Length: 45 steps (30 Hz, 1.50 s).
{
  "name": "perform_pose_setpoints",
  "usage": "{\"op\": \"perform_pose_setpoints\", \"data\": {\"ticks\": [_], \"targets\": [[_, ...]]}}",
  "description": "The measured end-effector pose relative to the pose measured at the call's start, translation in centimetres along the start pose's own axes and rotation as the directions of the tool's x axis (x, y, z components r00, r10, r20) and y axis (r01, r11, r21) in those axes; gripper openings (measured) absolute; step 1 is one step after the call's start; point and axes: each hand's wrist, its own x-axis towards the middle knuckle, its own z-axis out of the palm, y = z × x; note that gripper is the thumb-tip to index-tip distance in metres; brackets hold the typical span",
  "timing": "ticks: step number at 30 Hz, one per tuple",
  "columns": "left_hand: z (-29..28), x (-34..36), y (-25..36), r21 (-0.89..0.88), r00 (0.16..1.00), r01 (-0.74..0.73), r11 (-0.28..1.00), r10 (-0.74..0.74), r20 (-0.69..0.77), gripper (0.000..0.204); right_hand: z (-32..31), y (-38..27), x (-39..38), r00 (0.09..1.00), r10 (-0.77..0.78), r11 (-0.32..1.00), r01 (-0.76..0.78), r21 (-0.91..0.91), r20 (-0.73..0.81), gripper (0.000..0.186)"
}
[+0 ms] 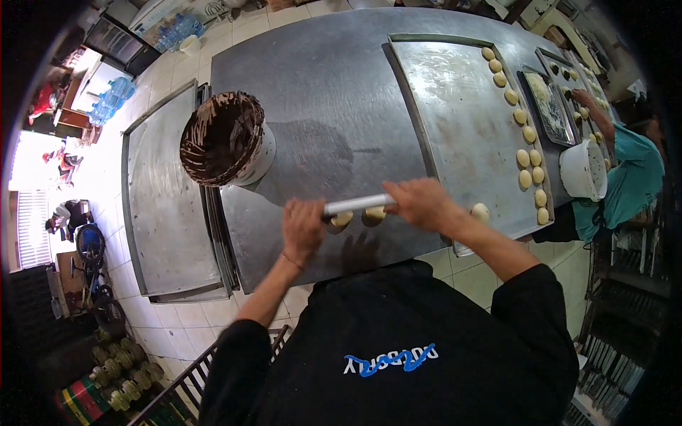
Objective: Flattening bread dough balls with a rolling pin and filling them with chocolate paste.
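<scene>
The left hand [303, 226] and right hand [419, 203] are closed around opposite ends of a rod [359, 204] — a grip that presumably leaves its middle free over two dough pieces [342, 219] on the table [312, 78]; contact between rod and dough cannot be told. At 10 o'clock from the rod, a bucket [264, 160], lined with brown paste [222, 138], stands probably within easy reach. At 1–2 o'clock, a tray [455, 106] holds dough balls [529, 133], mostly filed along one side, likely for order.
</scene>
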Motion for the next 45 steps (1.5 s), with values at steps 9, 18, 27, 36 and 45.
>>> {"op": "perform_pose_setpoints", "data": {"ticks": [9, 18, 27, 36, 45], "targets": [[3.8, 12.3, -2.4, -0.096, 0.680, 0.139, 0.986, -0.165, -0.714, 0.067, 8.6, 6.9, 10.7, 0.740, 0.313, 0.933, -0.358, 0.046, -0.595, 0.069], [8.3, 5.4, -0.7, 0.068, 0.790, 0.153, 0.986, -0.081, -0.608, 0.059, 12.5, 2.1, 2.3, 0.879, 0.064, 0.997, -0.072, 0.001, -0.473, 0.067], [8.7, 0.5, -2.2, -0.473, 0.450, -0.050, 0.880, -0.403, -0.797, 0.045, 10.3, 0.2, 0.1, 0.848, 0.394, 0.913, -0.317, 0.255, -0.356, 0.023], [1.2, 2.2, 0.6, -0.481, 0.958, -0.153, 0.863, 0.011, -0.285, 0.023, 8.3, -2.6, -2.0, 0.832, 0.546, 0.623, -0.327, 0.710, -0.096, 0.039], [-4.7, 13.2, 2.6, 0.087, 0.851, -0.274, 0.958, 0.283, -0.443, 0.027, 8.3, 4.3, -3.0, 0.830, 0.519, 0.604, -0.184, 0.775, -0.207, 0.032]]}}
